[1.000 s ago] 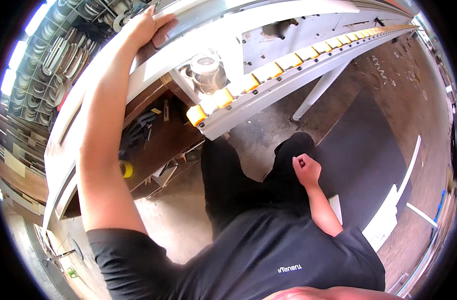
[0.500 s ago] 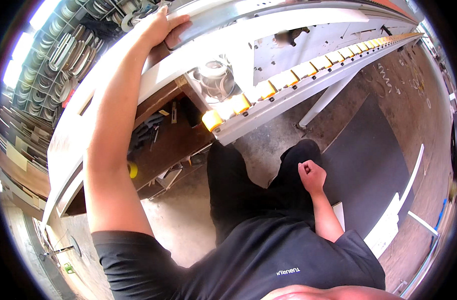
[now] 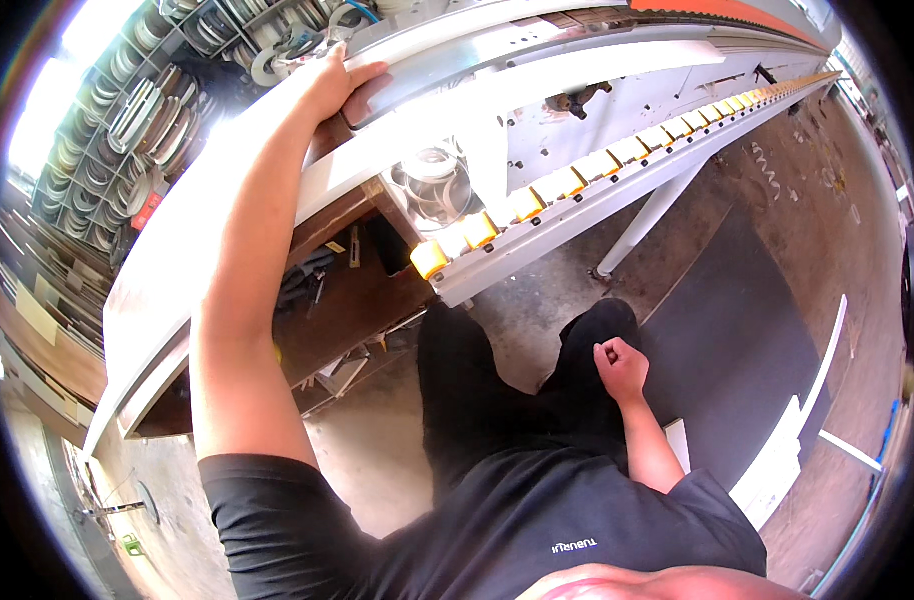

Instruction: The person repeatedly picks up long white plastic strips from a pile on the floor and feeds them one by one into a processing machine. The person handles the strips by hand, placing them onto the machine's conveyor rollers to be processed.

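1. The left hand [image 3: 342, 88] is at the far side of the table, its thumb lying spread from the fingers over a shiny metal strip [image 3: 432, 78]. Whether the fingers pinch anything cannot be told.
2. The metal strip runs from beside that hand toward the upper right, along the table.
3. The left forearm reaches across the white tabletop [image 3: 162, 255], above a brown cabinet [image 3: 367, 285] with an open front.
4. The right hand [image 3: 622, 368] is curled into a loose fist near the right knee [image 3: 597, 325], well apart from the table; its inside is hidden.
5. Yellow rollers [image 3: 577, 181] line a white rail between the two hands.
6. A dark mat [image 3: 732, 310] lies on the floor to the right, with white scraps [image 3: 772, 465] near its edge.
7. Coiled bands [image 3: 137, 125] fill a rack at upper left.
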Demonstrator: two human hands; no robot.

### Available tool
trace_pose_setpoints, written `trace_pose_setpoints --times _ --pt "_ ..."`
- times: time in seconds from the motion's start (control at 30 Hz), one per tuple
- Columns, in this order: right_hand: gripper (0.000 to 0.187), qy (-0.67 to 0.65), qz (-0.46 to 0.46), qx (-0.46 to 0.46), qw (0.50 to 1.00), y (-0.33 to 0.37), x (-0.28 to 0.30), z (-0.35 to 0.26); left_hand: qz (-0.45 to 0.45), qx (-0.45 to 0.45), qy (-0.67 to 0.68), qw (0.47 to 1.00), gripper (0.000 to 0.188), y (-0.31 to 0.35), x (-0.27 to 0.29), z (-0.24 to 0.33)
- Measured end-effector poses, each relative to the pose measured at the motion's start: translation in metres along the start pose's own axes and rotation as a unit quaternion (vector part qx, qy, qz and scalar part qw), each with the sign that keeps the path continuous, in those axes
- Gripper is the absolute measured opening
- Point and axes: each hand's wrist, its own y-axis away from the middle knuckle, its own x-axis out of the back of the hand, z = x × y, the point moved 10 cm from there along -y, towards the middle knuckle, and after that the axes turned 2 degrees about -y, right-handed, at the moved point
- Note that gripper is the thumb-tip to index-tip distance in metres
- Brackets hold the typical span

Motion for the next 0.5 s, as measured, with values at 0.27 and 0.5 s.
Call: trace_pose_setpoints --times 0.27,0.5 --pt "0.021 -0.012 0.001 -0.017 1.000 0.003 0.006 0.006 -0.032 0.044 0.185 0.981 0.091 0.011 -0.001 0.010" --pt "0.023 -0.037 0.008 -0.018 0.999 0.004 0.008 0.005 -0.012 0.005 0.028 1.000 0.073 0.013 0.010 0.019"
